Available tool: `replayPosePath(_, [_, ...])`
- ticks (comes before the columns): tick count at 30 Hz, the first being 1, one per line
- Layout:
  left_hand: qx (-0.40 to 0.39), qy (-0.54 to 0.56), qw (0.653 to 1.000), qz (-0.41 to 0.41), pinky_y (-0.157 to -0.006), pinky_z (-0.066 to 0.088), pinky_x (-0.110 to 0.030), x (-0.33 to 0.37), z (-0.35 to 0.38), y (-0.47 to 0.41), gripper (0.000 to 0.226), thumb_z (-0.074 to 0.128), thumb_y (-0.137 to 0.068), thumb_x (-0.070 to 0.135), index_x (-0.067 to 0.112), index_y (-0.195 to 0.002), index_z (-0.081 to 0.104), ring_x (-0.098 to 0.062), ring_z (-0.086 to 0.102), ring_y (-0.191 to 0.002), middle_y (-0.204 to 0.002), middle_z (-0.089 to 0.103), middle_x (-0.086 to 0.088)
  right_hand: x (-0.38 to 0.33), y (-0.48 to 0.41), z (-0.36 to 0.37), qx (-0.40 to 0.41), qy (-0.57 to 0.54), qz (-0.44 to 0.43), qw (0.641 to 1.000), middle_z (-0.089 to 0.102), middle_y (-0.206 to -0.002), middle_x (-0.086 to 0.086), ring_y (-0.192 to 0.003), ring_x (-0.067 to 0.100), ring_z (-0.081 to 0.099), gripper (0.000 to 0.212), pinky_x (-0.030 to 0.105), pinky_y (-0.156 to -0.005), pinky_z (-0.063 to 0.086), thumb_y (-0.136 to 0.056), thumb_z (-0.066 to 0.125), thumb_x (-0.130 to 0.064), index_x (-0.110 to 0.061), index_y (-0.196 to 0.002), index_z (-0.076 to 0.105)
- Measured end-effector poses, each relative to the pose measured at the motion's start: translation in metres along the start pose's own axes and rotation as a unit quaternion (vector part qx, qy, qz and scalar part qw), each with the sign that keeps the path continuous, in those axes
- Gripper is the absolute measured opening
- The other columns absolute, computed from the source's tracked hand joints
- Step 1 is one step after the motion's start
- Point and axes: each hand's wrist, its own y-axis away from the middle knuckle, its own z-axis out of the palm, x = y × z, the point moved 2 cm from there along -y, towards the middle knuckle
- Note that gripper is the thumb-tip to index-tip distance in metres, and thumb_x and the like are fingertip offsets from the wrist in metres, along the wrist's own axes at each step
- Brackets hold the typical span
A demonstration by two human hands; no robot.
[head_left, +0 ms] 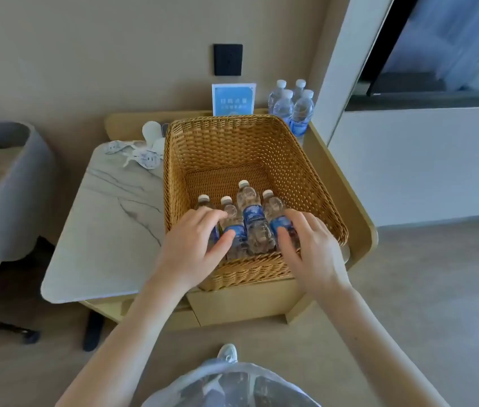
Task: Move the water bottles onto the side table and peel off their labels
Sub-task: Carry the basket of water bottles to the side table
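A wicker basket (226, 142) stands on the side table (106, 224) and holds several small water bottles with blue labels, lying at its near end. My left hand (194, 245) curls around the two left bottles (232, 227). My right hand (311, 248) closes on the rightmost bottle (275, 210). One bottle (251, 212) lies between the hands, untouched. Several bottles without labels (292, 108) stand upright at the table's far right corner. Peeled labels (138, 154) lie crumpled at the far left of the tabletop.
A blue printed card (234, 99) leans against the wall behind the basket, under a black wall socket (228, 60). A grey chair (12, 189) stands left of the table. A clear plastic bag (232, 386) hangs below my arms. The table's wooden rim (358, 212) rises on the right.
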Motion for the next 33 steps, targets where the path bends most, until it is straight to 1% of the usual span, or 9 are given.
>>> replayPosePath(5, [-0.006, -0.004, 1.000, -0.028, -0.083, 0.052, -0.039, -0.033, -0.001, -0.044, 0.052, 0.035, -0.095, 0.053, 0.018, -0.121, 0.062, -0.017, 0.057, -0.107, -0.114, 0.063, 0.007, 0.013, -0.055, 0.015, 0.000, 0.009, -0.011, 1.000, 0.068, -0.120, 0.005, -0.107, 0.022, 0.063, 0.040, 0.027, -0.076, 0.050, -0.104, 0.046, -0.035, -0.011, -0.134, 0.059])
replayPosePath(8, [-0.003, -0.011, 0.999, -0.033, -0.082, 0.052, -0.037, -0.043, 0.002, -0.059, 0.051, 0.035, -0.095, 0.054, 0.018, -0.121, 0.062, -0.016, 0.057, -0.108, -0.114, 0.063, 0.007, 0.021, -0.081, 0.023, 0.003, 0.010, -0.016, 1.000, 0.069, -0.120, 0.006, -0.108, 0.024, 0.064, 0.038, 0.025, -0.076, 0.047, -0.104, 0.050, -0.031, -0.010, -0.134, 0.059])
replayPosePath(14, [-0.031, -0.035, 0.997, -0.067, -0.078, 0.053, -0.030, -0.057, 0.024, -0.064, 0.053, 0.033, -0.095, 0.056, 0.020, -0.123, 0.062, -0.013, 0.058, -0.107, -0.117, 0.064, 0.009, 0.036, -0.101, 0.041, -0.049, -0.004, -0.042, 0.998, 0.070, -0.117, 0.009, -0.104, 0.025, 0.066, 0.034, 0.024, -0.074, 0.046, -0.103, 0.056, -0.024, -0.005, -0.131, 0.063])
replayPosePath(17, [-0.024, -0.052, 0.995, -0.079, -0.078, 0.051, -0.029, -0.062, 0.028, -0.066, 0.050, 0.035, -0.096, 0.056, 0.021, -0.121, 0.061, -0.014, 0.058, -0.106, -0.115, 0.064, 0.009, 0.047, -0.111, 0.040, -0.044, -0.032, -0.076, 0.996, 0.071, -0.112, 0.011, -0.100, 0.027, 0.067, 0.031, 0.028, -0.074, 0.050, -0.101, 0.059, -0.018, -0.002, -0.126, 0.065])
replayPosePath(20, [0.013, -0.052, 0.994, -0.093, -0.088, 0.049, -0.031, -0.071, 0.022, -0.073, 0.047, 0.038, -0.096, 0.055, 0.022, -0.123, 0.059, -0.015, 0.057, -0.111, -0.118, 0.063, 0.008, 0.065, -0.128, 0.035, -0.022, -0.032, -0.082, 0.996, 0.069, -0.118, 0.011, -0.109, 0.029, 0.063, 0.032, 0.037, -0.084, 0.054, -0.099, 0.061, -0.018, -0.004, -0.127, 0.064])
replayPosePath(25, [0.068, -0.055, 0.983, -0.160, -0.099, 0.040, -0.040, -0.090, 0.010, -0.074, 0.057, 0.042, -0.091, 0.060, 0.024, -0.135, 0.051, -0.020, 0.041, -0.132, -0.144, 0.042, 0.000, 0.110, -0.146, 0.033, -0.031, 0.013, -0.015, 0.999, 0.055, -0.140, 0.010, -0.133, 0.029, 0.041, 0.042, 0.048, -0.104, 0.044, -0.093, 0.066, -0.029, -0.016, -0.132, 0.062])
replayPosePath(29, [0.002, -0.038, 0.967, -0.251, -0.108, 0.033, -0.058, -0.102, 0.018, -0.057, 0.059, 0.052, -0.089, 0.063, 0.043, -0.143, 0.039, -0.027, 0.019, -0.148, -0.161, 0.014, 0.003, 0.142, -0.144, 0.034, -0.113, 0.007, 0.075, 0.991, 0.034, -0.158, 0.011, -0.149, 0.030, 0.022, 0.050, 0.051, -0.116, 0.029, -0.091, 0.065, -0.040, -0.033, -0.139, 0.054])
replayPosePath(31, [-0.045, 0.002, 0.954, -0.296, -0.110, 0.028, -0.058, -0.106, 0.025, -0.050, 0.062, 0.055, -0.087, 0.063, 0.052, -0.143, 0.032, -0.027, 0.011, -0.150, -0.164, 0.006, 0.004, 0.154, -0.140, 0.036, -0.151, -0.030, 0.115, 0.981, 0.030, -0.160, 0.006, -0.147, 0.030, 0.027, 0.052, 0.050, -0.114, 0.032, -0.091, 0.064, -0.043, -0.041, -0.141, 0.049])
replayPosePath(33, [-0.057, 0.067, 0.943, -0.321, -0.110, 0.032, -0.051, -0.108, 0.031, -0.048, 0.061, 0.060, -0.087, 0.060, 0.054, -0.141, 0.034, -0.027, 0.024, -0.146, -0.161, 0.018, 0.002, 0.161, -0.137, 0.038, -0.178, -0.094, 0.142, 0.969, 0.039, -0.152, -0.001, -0.134, 0.020, 0.043, 0.052, 0.039, -0.106, 0.041, -0.091, 0.065, -0.040, -0.046, -0.139, 0.047])
